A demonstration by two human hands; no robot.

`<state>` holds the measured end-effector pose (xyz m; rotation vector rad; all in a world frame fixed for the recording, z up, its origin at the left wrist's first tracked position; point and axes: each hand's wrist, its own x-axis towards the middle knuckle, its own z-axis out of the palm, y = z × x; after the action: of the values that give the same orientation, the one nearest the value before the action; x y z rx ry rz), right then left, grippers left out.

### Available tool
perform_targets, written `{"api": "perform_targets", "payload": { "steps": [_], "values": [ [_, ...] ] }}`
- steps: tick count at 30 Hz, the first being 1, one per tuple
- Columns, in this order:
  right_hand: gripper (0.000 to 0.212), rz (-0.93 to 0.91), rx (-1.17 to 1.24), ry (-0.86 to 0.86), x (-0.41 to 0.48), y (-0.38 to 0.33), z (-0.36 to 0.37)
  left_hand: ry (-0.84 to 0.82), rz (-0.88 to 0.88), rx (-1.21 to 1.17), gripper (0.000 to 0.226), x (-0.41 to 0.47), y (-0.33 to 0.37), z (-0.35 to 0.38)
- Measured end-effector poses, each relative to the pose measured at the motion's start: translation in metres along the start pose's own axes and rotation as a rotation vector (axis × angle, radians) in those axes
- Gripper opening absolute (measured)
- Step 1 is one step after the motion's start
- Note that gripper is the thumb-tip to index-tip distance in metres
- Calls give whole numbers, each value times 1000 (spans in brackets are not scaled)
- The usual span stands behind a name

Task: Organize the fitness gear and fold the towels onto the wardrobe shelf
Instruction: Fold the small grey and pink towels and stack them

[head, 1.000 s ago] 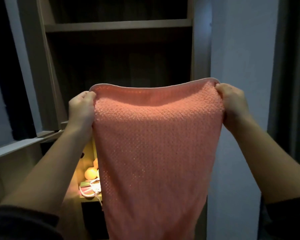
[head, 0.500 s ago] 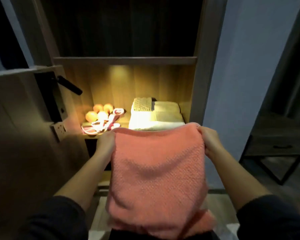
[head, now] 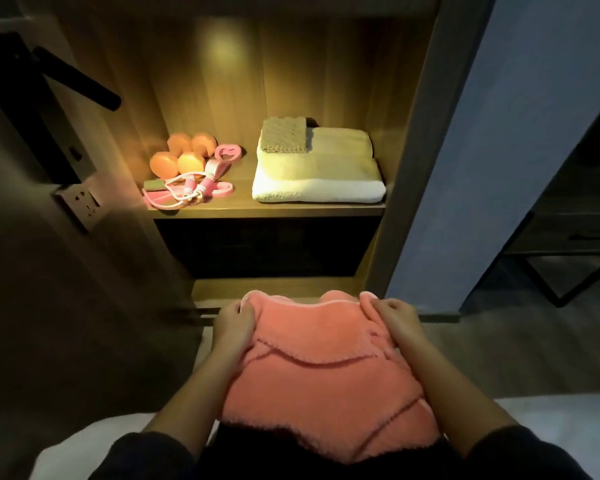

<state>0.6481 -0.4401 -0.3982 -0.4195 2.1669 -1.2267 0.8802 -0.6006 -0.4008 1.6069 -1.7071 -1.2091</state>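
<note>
A salmon-pink towel (head: 326, 375) lies bunched and partly folded on my lap. My left hand (head: 234, 327) grips its far left corner, and my right hand (head: 397, 323) grips the far right corner. On the lit wardrobe shelf (head: 267, 211) lies a folded white towel (head: 317, 178), and a small beige folded cloth (head: 284, 136) rests on its back left part. At the shelf's left are orange dumbbells (head: 182, 155) and a pink skipping rope (head: 191, 190) with other pink gear.
An open door with a black handle (head: 80, 79) and a wall socket (head: 84, 204) stands at the left. Below the shelf is a dark compartment (head: 264, 247). A blue-grey wall (head: 499, 150) and a dark metal-legged table (head: 575, 244) are at the right.
The towel, held up spread out before, has come down onto my lap and now lies bunched. Both hands dropped with it, and my view tilted down to the lit shelf.
</note>
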Motion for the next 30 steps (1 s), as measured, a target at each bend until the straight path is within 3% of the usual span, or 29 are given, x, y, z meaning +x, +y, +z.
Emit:
{"api": "perform_targets", "payload": {
  "steps": [5,8,13,20,24,30],
  "values": [
    [26,-48,-4,28,14,16,15,-6,41,106,35,5,-11,14],
    [31,60,42,58,26,22,20,-3,-54,110,32,16,-19,21],
    [32,168,-16,-44,41,30,27,-18,-194,133,19,28,-25,27],
    [29,69,65,-20,41,27,32,-78,-137,58,19,33,-32,26],
    [26,61,124,-34,42,25,31,-119,-324,123,23,43,-33,29],
    [32,65,190,11,47,27,27,-70,-433,-64,17,44,-43,24]
  ]
}}
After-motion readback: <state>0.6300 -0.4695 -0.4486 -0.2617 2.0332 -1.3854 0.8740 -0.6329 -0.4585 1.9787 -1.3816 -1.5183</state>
